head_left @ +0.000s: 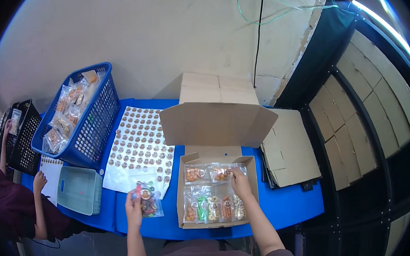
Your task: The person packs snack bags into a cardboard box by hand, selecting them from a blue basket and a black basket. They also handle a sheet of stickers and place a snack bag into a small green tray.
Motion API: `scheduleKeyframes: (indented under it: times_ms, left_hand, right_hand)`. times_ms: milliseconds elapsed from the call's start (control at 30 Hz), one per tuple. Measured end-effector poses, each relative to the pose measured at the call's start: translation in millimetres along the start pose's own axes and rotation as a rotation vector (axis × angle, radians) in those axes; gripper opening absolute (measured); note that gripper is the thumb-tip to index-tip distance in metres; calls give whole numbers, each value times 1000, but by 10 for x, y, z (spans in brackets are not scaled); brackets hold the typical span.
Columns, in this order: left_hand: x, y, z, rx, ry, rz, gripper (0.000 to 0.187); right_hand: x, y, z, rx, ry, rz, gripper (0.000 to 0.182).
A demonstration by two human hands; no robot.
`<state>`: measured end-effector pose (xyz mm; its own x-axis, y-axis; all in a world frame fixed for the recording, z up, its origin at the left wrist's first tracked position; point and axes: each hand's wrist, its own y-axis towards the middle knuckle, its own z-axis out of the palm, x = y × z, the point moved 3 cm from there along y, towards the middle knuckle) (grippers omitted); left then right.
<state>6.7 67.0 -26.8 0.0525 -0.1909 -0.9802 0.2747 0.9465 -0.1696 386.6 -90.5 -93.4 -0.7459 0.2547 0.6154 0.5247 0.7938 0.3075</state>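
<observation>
My left hand (134,208) grips a clear bag of colourful sweets (152,204) by its left edge, over the table's front part. The bag has a round label. An open cardboard box (181,193) stands to its right, lid (217,124) raised. Inside it, several clear snack packets lie in two rows, including an orange-brown packet (193,174), a green one (202,208) and one of reddish sticks (227,207). My right hand (241,184) is in the box's back right part, fingers closed at the edge of a snack packet (219,173). The hand partly hides the packets there.
A sticker sheet (140,142) lies on the blue table (280,204). At left stand a blue basket (95,130) of packets, a pale green tray (97,192) and a black basket (28,149). Another person's hand (40,182) is nearby. Flattened boxes (291,148) lie right.
</observation>
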Motion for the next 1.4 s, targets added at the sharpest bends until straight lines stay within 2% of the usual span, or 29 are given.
scheduleKeyframes:
  times_ms: [33, 67, 133, 200, 300, 333, 433, 500, 567, 600, 633, 700, 800, 867, 900, 967, 1000, 1167, 1200, 1300, 1333, 1400]
  left_hand:
    - [15, 99, -153, -39, 66, 85, 25]
    - [-38, 187, -220, -128, 42, 215, 26]
    - [-266, 160, -309, -172, -26, 159, 26]
    - [-482, 93, -385, -198, -98, 104, 25]
    - [-420, 61, -519, -315, -153, 219, 25]
    - [-174, 102, -743, -283, -78, 207, 31]
    - [-350, -79, -449, -331, -189, 148, 32]
    - [-239, -60, -482, -265, -152, 179, 35]
    - [-333, -155, -222, -86, -478, 136, 38]
    - [-534, -225, -19, -179, -486, 54, 43]
    - [-558, -194, 59, -190, -488, 49, 43]
    - [-507, -109, 163, -86, -320, 107, 42]
    - [-305, 4, 358, 95, -306, 129, 37]
    - [-417, -92, 532, 163, -221, 128, 32]
    - [-469, -141, 596, 205, -177, 134, 30]
    - [-443, -213, 609, 305, -77, 90, 29]
    - [-476, -245, 594, 303, -29, 174, 29]
    - [-377, -284, 351, 257, -69, 187, 26]
    - [-344, -282, 307, 267, -65, 174, 26]
    - [-301, -247, 199, 288, -126, 108, 29]
    - [-192, -186, 154, 316, -31, 145, 30]
    - [-327, -204, 186, 296, 68, 143, 31]
  right_hand:
    - [-1, 44, -4, -5, 5, -12, 27]
    - [-45, 64, -23, -22, -26, 64, 28]
    - [-198, 43, -32, 16, -67, 237, 38]
    - [-413, -34, 98, 51, -89, 246, 41]
    - [-480, -219, 222, 104, -112, 260, 49]
    - [-430, -248, 209, 126, -149, 285, 49]
    - [-324, -130, 52, 133, -211, 354, 46]
    - [-263, -203, 92, 187, -207, 406, 44]
    - [-301, -158, 100, 133, -212, 533, 35]
    - [-377, -157, 177, 38, -306, 428, 31]
    - [-306, -170, 194, 48, -309, 424, 31]
    - [242, -53, 84, -227, -185, 186, 29]
    - [1080, 32, 247, 242, 945, 635, 38]
    - [1805, 53, 255, 361, 1311, 462, 46]
    - [2022, 12, 349, 371, 1313, 456, 46]
    - [2361, -95, 464, 333, 1024, 192, 53]
    - [2435, -101, 442, 336, 1031, 189, 53]
    - [2412, -164, 531, 596, 1049, 233, 41]
    - [2459, -179, 520, 548, 1090, 256, 36]
    - [2567, -190, 550, 609, 1183, 320, 36]
    - [2647, -202, 542, 559, 1066, 215, 34]
    - [2691, -208, 519, 604, 1044, 280, 33]
